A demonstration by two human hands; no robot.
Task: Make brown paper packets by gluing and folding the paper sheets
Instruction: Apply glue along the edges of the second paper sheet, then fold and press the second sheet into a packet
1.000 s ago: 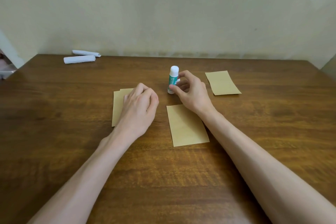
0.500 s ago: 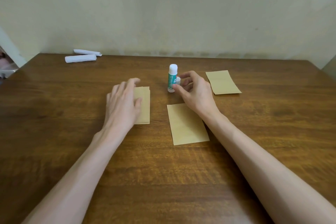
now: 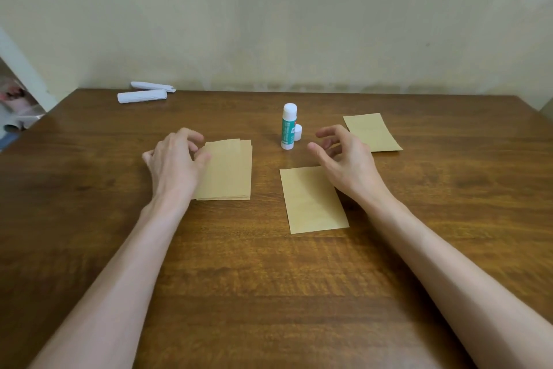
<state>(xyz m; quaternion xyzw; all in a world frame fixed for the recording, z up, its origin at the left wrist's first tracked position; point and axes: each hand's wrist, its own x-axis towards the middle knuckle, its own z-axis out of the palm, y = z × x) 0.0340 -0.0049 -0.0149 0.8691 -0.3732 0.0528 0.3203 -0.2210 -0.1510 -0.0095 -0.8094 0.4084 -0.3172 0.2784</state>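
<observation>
Paper stack (image 3: pixel 227 171) is being pinched at its edge by the left hand (image 3: pixel 175 159); right hand (image 3: pixel 341 156) is hovering empty, loose, near the glue stick (image 3: pixel 288 126). Next, probably peeling one sheet off.

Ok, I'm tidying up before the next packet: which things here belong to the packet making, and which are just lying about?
For the job:
stack of brown sheets
middle brown sheet
far right brown sheet
glue stick

Probably just lying about:
two white paper rolls, far left near the wall
</observation>
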